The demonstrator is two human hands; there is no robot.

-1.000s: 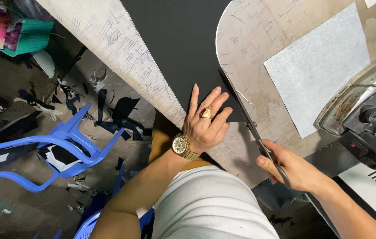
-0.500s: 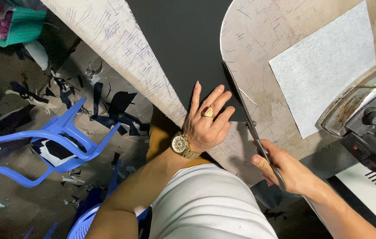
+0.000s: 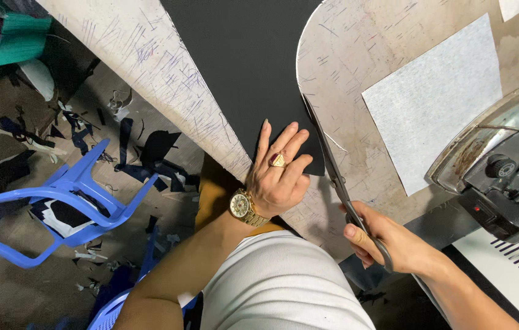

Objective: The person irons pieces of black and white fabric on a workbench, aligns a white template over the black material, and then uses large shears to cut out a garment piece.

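Observation:
My left hand (image 3: 279,177), with a gold ring and a gold wristwatch, lies flat with fingers spread on the near corner of a black fabric sheet (image 3: 247,67). The sheet lies on a scratched pale table (image 3: 149,67). My right hand (image 3: 388,241) grips the handles of long metal scissors (image 3: 333,165). The blades point away from me along the curved edge of a brown pattern board (image 3: 369,73) that lies over the fabric.
A grey-white rectangular sheet (image 3: 437,98) lies on the pattern board. A steam iron (image 3: 492,165) rests at the right, with a white panel (image 3: 516,269) beside it. A blue plastic chair (image 3: 58,201), fabric scraps and a teal basket (image 3: 9,43) are on the floor at left.
The view has shifted slightly. My right hand and the scissors have edged forward along the board's curved edge. My left hand stays pressed on the fabric.

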